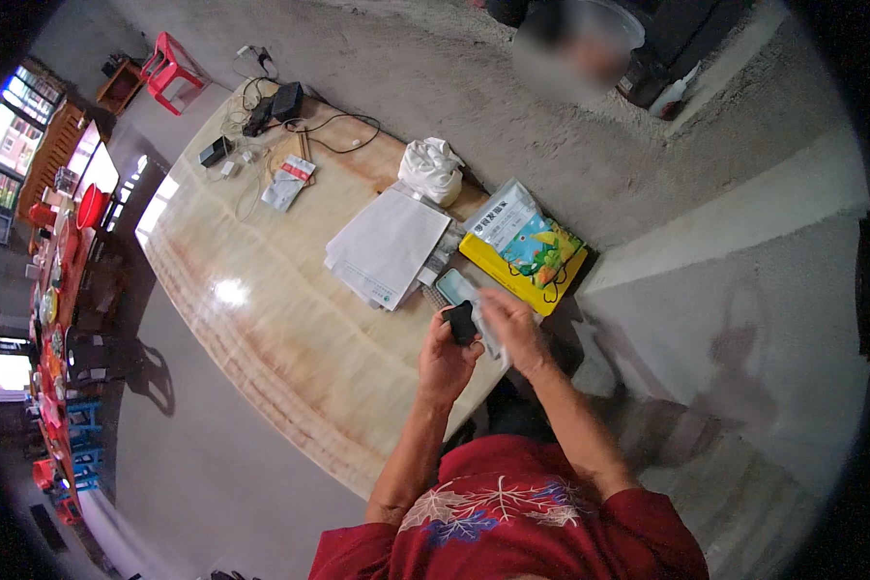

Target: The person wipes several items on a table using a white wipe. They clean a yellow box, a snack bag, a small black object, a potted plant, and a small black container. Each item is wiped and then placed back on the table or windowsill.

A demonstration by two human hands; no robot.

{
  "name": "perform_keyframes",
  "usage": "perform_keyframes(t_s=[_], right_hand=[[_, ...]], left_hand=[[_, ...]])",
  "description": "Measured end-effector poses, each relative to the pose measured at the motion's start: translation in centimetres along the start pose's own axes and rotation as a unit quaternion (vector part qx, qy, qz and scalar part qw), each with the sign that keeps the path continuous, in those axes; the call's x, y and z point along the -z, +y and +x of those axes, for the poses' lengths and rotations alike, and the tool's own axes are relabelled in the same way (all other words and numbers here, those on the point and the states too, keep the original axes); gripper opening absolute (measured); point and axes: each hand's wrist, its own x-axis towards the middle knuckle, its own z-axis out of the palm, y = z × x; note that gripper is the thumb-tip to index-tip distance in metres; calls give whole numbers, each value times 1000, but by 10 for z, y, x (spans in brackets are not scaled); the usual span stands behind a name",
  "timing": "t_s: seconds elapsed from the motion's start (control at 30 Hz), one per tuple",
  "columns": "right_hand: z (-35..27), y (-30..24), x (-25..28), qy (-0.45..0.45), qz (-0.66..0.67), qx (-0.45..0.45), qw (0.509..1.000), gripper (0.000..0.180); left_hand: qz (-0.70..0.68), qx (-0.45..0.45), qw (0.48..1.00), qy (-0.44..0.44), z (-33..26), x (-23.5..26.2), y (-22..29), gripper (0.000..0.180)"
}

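Observation:
Close to the near right end of the table, my left hand has its fingers closed round a small dark, flat object with rounded corners; its exact kind I cannot make out. My right hand is just to the right of it, its fingers smeared by motion. A whitish, see-through sheet, perhaps plastic, hangs between the two hands; whether the right fingers grip it is unclear. Just beyond the hands lies a pale green, phone-like slab with a dark rim.
Paper sheets, a white bundled bag and a yellow illustrated bag lie on the marble-patterned table. At its far end are a black power adapter, cables and a small packet. A red stool stands beyond.

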Motion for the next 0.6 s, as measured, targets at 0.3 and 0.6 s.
perform_keyframes(t_s=[0.3,0.6], right_hand=[[-71,4,-48,-51,-398,387,830,31],[-118,-18,-20,-229,-229,254,911,20]], left_hand=[[8,-49,984,172,-47,13,6,31],[-196,13,980,-20,-79,1,28,21]])
